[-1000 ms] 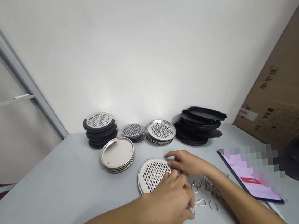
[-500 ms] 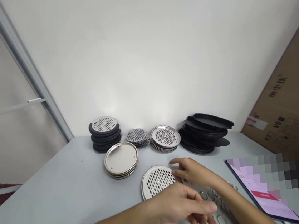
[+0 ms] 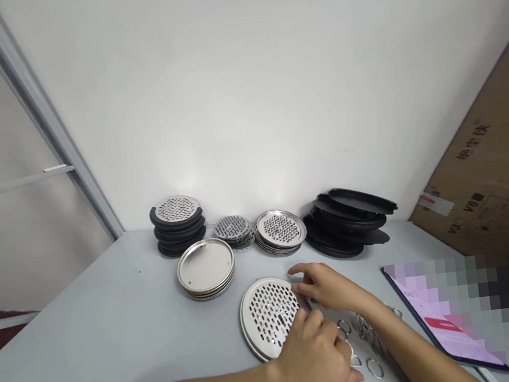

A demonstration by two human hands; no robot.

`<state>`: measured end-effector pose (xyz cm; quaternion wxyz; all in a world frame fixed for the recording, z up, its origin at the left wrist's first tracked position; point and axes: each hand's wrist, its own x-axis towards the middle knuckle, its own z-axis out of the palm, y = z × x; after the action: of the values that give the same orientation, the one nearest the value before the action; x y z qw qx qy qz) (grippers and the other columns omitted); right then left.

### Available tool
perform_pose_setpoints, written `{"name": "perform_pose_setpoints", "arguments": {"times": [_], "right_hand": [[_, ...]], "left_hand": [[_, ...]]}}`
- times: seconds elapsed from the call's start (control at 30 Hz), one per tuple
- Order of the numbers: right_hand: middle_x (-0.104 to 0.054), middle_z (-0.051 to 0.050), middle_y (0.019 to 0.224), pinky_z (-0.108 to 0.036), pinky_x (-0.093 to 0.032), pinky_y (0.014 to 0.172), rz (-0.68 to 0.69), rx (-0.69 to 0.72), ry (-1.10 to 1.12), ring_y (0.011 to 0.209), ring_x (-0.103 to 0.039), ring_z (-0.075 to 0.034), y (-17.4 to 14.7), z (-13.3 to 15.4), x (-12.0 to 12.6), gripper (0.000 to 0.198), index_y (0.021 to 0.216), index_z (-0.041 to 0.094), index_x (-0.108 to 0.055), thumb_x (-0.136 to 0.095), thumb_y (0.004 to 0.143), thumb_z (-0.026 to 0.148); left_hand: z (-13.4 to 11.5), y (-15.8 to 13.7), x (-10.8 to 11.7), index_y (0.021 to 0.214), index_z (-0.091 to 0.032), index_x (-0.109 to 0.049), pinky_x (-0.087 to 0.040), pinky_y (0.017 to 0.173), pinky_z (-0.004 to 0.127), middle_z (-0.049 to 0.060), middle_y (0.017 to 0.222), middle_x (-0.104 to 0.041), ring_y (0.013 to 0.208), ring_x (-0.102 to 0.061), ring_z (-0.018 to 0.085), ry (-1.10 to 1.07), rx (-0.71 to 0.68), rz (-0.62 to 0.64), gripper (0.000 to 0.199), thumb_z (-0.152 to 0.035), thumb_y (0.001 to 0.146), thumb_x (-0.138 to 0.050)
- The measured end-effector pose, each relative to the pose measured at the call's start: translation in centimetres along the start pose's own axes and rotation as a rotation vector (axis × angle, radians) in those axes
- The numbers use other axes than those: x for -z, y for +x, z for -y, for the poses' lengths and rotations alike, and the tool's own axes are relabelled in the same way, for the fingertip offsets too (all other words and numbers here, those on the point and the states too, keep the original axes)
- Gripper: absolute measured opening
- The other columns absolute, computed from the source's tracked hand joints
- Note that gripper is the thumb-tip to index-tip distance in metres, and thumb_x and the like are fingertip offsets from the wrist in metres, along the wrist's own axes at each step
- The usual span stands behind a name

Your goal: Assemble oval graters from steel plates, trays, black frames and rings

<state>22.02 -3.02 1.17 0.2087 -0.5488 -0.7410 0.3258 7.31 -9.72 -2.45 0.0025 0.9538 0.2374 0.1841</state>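
Observation:
A round metal disc with a perforated grater-like face (image 3: 268,315) lies on the table in front of me. My right hand (image 3: 332,286) is at its upper right edge, thumb over the rim and index finger stretched out above, fingers apart. Over the disc's lower right part is my left hand (image 3: 316,352), back towards me and fingers curled. Its fingertips are partly hidden, and a thin bright curve shows beside them; I cannot make out what they hold. Loose metal rings (image 3: 374,368) lie to the right, some under my right forearm.
Shallow metal plates (image 3: 205,264) are stacked at left. Behind stand black holders with a perforated disc (image 3: 178,221), small perforated discs (image 3: 232,227), rimmed perforated discs (image 3: 281,229) and black trays (image 3: 345,223). A tablet (image 3: 444,322) and a cardboard box (image 3: 470,191) are at right.
My left hand has turned and drawn back from the rings onto the disc's lower right, its fingers going from stretched to curled. The right hand stays at the disc's edge.

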Motion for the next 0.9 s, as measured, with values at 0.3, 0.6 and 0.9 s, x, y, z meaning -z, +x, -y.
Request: {"name": "perform_pose_setpoints", "arguments": {"times": [0.3, 0.6, 0.9], "right_hand": [[-0.075, -0.004, 0.070, -0.028, -0.047, 0.069, -0.008, -0.007, -0.016, 0.069, -0.067, -0.020, 0.1, -0.2, -0.1, 0.038, 0.116, 0.014, -0.063, -0.055, 0.082, 0.032], [-0.075, -0.003, 0.070, -0.027, -0.046, 0.066, 0.026, -0.004, 0.005, 0.063, -0.065, -0.018, 0.0, 0.0, 0.0, 0.039, 0.117, 0.013, -0.061, -0.053, 0.083, 0.030], [-0.074, -0.004, 0.070, -0.028, -0.046, 0.066, -0.007, 0.002, -0.023, 0.064, -0.064, -0.019, 0.0, -0.1, 0.0, 0.039, 0.117, 0.012, -0.062, -0.054, 0.083, 0.029]], "left_hand": [[-0.1, 0.6, -0.4, 0.084, -0.020, -0.070, -0.035, 0.082, 0.039, 0.003, 0.085, -0.067, 0.090, -0.050, 0.023, -0.035, 0.040, 0.030, 0.023, -0.040, 0.088, -0.060], [-0.2, 0.9, 1.3, 0.085, -0.018, -0.068, -0.036, 0.082, 0.040, 0.010, 0.090, -0.065, 0.097, -0.051, 0.027, -0.231, 0.176, 0.253, 0.022, -0.037, 0.087, -0.057], [0.0, 0.9, 0.8, 0.080, -0.016, -0.067, -0.038, 0.083, 0.042, 0.011, 0.087, -0.065, 0.095, -0.053, 0.029, -0.211, 0.152, 0.299, 0.021, -0.037, 0.081, -0.065]]}}
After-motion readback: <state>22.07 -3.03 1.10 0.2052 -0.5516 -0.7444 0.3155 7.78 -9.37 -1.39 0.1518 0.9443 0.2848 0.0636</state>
